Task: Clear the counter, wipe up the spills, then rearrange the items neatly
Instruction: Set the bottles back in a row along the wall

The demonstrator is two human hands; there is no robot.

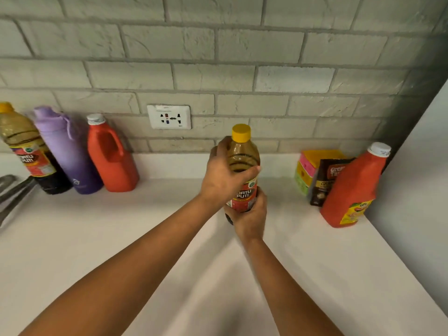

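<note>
Both sets of fingers curl round the soy sauce bottle (pixel 243 170): left hand (pixel 224 177) at its shoulder, right hand (pixel 249 214) low on the label, mid-tabletop (pixel 145 238). Best kept upright and set down gently. Open room lies between the left red jug (pixel 110 156) and the boxes (pixel 312 170); the front edge lies well clear.

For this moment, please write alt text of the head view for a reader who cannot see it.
Both hands hold a yellow-capped Datu Puti bottle upright over a white counter: the left hand around its shoulder, the right hand near its base. Along the brick wall stand another Datu Puti bottle, a purple flask and two red jugs.
</note>
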